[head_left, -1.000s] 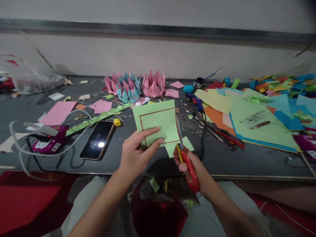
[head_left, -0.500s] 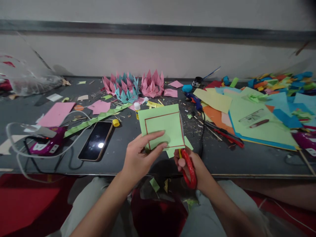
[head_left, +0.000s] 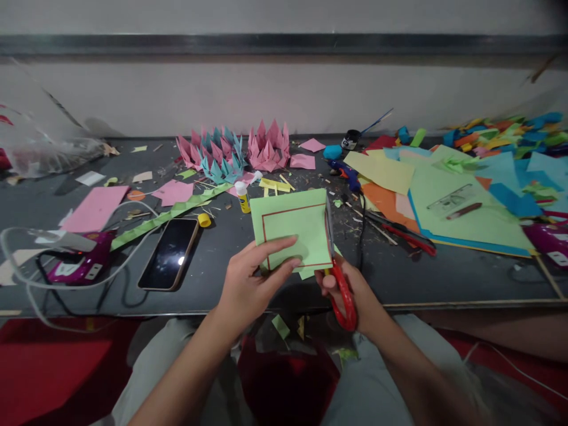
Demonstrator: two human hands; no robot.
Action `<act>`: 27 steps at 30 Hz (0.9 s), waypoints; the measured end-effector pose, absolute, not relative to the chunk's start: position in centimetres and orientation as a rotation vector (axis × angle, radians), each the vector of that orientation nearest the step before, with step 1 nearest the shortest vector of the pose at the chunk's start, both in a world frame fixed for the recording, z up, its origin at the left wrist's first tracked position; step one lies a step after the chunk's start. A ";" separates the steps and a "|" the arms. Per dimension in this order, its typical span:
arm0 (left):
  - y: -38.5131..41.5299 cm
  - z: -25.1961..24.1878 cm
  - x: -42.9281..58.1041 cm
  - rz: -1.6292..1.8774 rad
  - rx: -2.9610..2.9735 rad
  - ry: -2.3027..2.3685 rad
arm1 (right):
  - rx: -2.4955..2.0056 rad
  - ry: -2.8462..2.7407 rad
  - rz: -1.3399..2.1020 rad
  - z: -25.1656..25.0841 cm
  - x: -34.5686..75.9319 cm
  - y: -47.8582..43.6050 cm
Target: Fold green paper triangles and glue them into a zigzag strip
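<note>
My left hand (head_left: 255, 278) pinches a light green sheet of paper (head_left: 295, 228) between thumb and fingers, holding it up above the table's front edge. A dark red outline of a rectangle is drawn on the sheet. My right hand (head_left: 350, 287) is closed round the red handles of a pair of scissors (head_left: 345, 302). Their blades stand upright along the sheet's right edge, at the drawn line. A piece of green paper shows partly behind the sheet's lower right corner. Just beyond the sheet stands a yellow glue stick (head_left: 244, 198) with a white top.
Pink and blue folded-paper crowns (head_left: 268, 148) stand toward the wall. On the left lie a phone (head_left: 168, 254), a purple power strip (head_left: 84, 257) with cables and a folded green strip (head_left: 171, 212). To the right are a glue gun (head_left: 347, 174), red-handled pliers (head_left: 408, 236) and stacked coloured sheets (head_left: 479, 228).
The scissor blades now show more along the sheet's right edge, and the strip outside the red line there is no longer visible. The view has shifted slightly.
</note>
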State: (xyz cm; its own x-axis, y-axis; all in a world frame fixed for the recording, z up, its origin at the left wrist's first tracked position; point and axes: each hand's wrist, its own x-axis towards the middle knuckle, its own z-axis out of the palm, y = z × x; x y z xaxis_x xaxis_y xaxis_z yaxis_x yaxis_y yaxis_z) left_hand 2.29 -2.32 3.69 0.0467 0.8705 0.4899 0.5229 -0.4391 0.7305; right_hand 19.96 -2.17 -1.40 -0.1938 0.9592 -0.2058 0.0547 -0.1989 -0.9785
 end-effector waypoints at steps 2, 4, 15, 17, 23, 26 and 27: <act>-2.3 3.7 2.3 1.361 1.992 1.413 | -1.246 -1.310 1.524 -1.5 20.2 -2.2; -2.2 3.7 2.3 1.373 2.003 1.416 | -1.236 -1.334 1.540 -1.6 20.4 -2.1; -2.2 3.6 2.5 1.346 1.974 1.387 | -1.217 -1.195 1.502 0.1 20.0 -1.9; -2.2 3.7 2.5 1.327 1.931 1.388 | -1.147 -1.134 1.449 0.1 20.5 -1.5; -2.1 4.4 1.8 0.799 1.854 1.171 | -1.064 -0.944 1.389 0.0 22.0 -0.4; -1.8 4.3 1.5 0.557 1.863 1.024 | -1.106 -0.876 1.386 0.0 22.3 -0.1; -1.7 4.2 1.5 0.554 1.852 1.030 | -1.101 -0.863 1.376 0.0 22.3 0.0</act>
State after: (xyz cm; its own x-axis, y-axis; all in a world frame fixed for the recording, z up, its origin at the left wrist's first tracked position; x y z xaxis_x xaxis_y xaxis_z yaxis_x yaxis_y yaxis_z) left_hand 1.46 -1.72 4.22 0.5492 0.8345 -0.0448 0.4227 -0.2311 0.8763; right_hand 22.29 -0.02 -0.02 0.0537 0.9891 -0.1369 -0.3078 -0.1140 -0.9446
